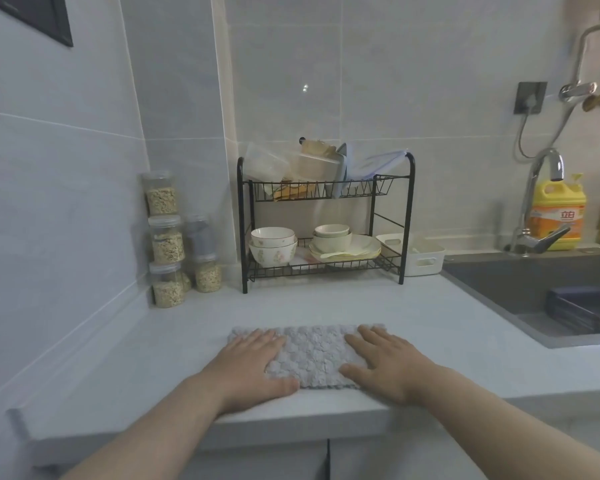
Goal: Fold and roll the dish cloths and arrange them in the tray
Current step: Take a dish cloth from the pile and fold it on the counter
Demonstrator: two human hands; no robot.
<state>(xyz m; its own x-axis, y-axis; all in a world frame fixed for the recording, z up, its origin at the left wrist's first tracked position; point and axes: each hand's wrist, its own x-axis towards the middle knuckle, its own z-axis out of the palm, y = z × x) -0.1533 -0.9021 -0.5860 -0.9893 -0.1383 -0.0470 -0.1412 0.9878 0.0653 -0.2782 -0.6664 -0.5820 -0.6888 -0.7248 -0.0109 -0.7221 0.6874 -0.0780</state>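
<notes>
While both forearms reach in over the near edge, the left hand (253,367) and the right hand (387,365) press flat on a grey dish cloth (312,351), fingers straight and slightly spread, gripping nothing. The cloth lies as a wide rectangle on the pale counter (136,358), close to its front edge. Farther back stand stacked jars (167,244) at the left wall, a black dish rack (326,192) holding bowls, and, just beside its right leg, a white tray (409,268).
</notes>
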